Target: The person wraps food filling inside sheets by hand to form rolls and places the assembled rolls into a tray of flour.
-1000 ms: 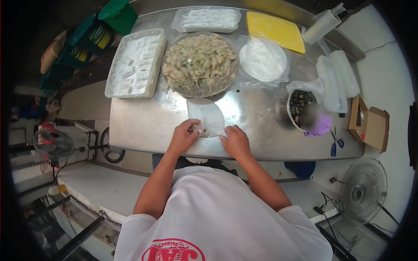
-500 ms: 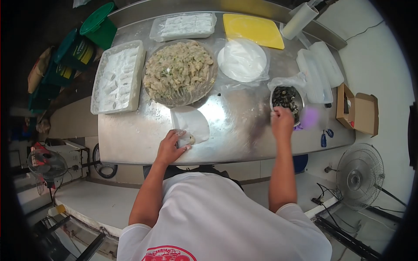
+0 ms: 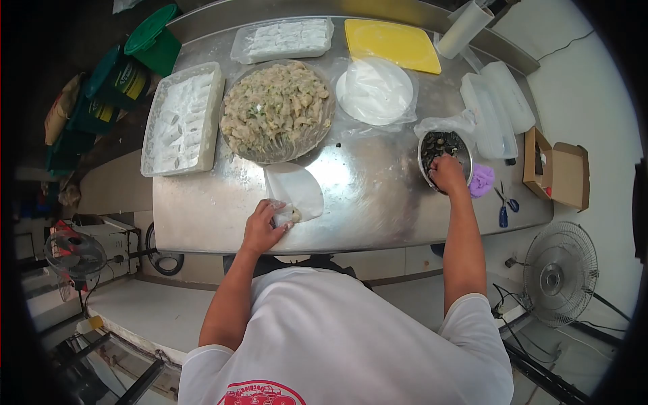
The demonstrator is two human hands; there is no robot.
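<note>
My left hand (image 3: 263, 228) lies near the front edge of the steel table, thumb and fingers curled round the folded near edge of a thin, pale round wrapper (image 3: 302, 191). A small lump of pale filling (image 3: 295, 215) sits on the wrapper by my fingertips. My right hand (image 3: 449, 174) reaches into a metal bowl (image 3: 466, 154) of dark, chopped pieces (image 3: 439, 144); its fingers are bunched together, and what they hold is hidden. Behind the wrapper stands a big round tray heaped with chunky pale filling (image 3: 277, 104) flecked with green.
Floury trays (image 3: 219, 88) (image 3: 233, 50) stand left and at the back. A stack of white rounds under plastic (image 3: 375, 91), a yellow board (image 3: 391, 46), clear containers (image 3: 489, 115), a purple cloth (image 3: 481, 181), blue-handled scissors (image 3: 503, 214) and an open cardboard box (image 3: 565, 179) occupy the right.
My right hand has moved from above the bowl's near left side down into it, further right, over the dark pieces. The purple cloth, blurred before, is now still. My left hand stays on the wrapper.
</note>
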